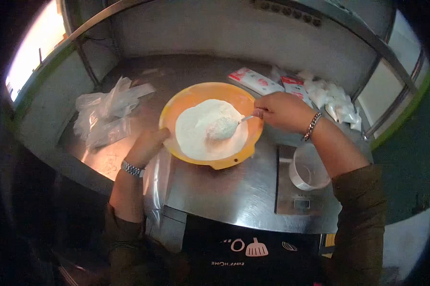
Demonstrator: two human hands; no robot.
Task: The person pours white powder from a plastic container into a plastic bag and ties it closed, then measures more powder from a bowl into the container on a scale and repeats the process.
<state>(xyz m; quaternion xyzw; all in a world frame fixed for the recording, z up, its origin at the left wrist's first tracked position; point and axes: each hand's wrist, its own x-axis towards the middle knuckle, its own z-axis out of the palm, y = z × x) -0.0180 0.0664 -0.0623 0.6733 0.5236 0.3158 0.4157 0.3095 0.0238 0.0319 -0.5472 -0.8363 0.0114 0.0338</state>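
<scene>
A yellow bowl (179,106) stands on the metal table, with white powder (191,136) like flour inside. My left hand (148,145) is closed on the bowl's left rim, the thumb over the edge. From the right, my right hand (282,112) reaches over the rim, its fingers pinched round the handle of a metal spoon (246,118). Powder covers the spoon's bowl, which is at the heap in the middle; I cannot tell whether it is lifted clear.
Crumpled clear plastic bags (105,114) lie at left. A clear round container (298,174) sits on a digital scale (285,202) at right. Red-and-white packets (257,81) and small bags of white powder (336,102) lie behind. A metal rail (358,31) runs above.
</scene>
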